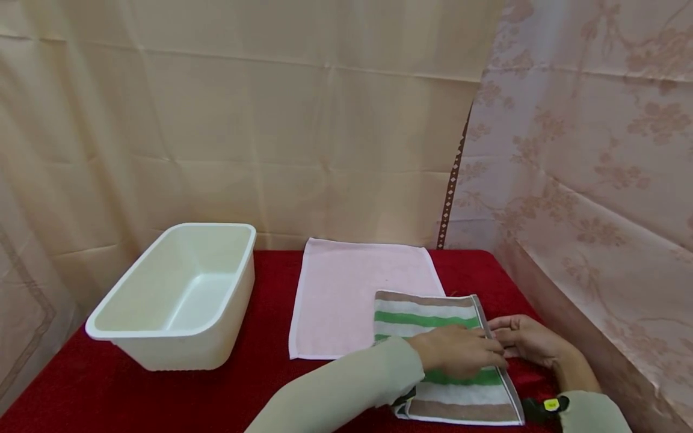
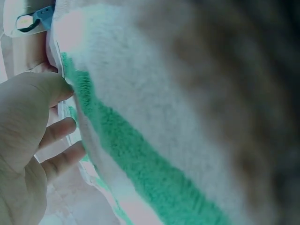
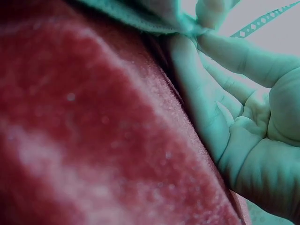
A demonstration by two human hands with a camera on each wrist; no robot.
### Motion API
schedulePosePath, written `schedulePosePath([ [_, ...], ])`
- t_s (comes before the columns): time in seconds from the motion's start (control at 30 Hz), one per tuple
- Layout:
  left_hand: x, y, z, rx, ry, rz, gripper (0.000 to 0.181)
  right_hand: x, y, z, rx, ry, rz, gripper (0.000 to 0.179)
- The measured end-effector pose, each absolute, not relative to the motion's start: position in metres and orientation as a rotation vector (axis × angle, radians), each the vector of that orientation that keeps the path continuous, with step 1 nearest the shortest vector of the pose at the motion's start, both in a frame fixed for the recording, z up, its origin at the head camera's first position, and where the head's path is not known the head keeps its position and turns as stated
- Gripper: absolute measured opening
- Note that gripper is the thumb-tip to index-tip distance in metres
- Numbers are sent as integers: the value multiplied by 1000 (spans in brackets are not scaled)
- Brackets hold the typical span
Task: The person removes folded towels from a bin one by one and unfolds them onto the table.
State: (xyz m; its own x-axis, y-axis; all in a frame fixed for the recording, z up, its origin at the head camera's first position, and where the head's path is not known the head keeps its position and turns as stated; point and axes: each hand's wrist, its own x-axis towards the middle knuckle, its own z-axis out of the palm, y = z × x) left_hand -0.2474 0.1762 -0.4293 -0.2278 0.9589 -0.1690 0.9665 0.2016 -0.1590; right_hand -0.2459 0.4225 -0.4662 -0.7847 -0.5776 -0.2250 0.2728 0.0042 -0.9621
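Observation:
A folded towel with green, white and brown stripes [image 1: 428, 319] lies on the red tablecloth [image 1: 271, 385], its far left part overlapping a pink towel [image 1: 346, 294]. My left hand [image 1: 460, 352] rests on top of the striped towel with its fingers curled over the right hem. In the left wrist view the thumb of my left hand [image 2: 28, 122] sits against the edge of the striped towel [image 2: 154, 140] and the fingers reach behind it. My right hand [image 1: 527, 340] lies just right of the towel. Its fingertips [image 3: 211, 28] pinch the hem of the striped towel [image 3: 140, 14].
A white plastic tub [image 1: 178, 294] stands on the left of the table, with nothing in it. Beige curtains close the back and a patterned one the right side, close to my right arm. A black wrist device [image 1: 544, 408] shows at the bottom right.

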Motion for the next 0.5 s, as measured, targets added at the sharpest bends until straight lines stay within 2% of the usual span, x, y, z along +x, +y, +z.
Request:
schedulePosePath([
  [0.4,-240,193,-434,1935,2382,-543,50,-245,420,-465,-282,1786,-1800,31],
  [0.5,-239,194,-435,1965,2393,-550,46,-246,419,-464,-276,1825,-1776,30],
])
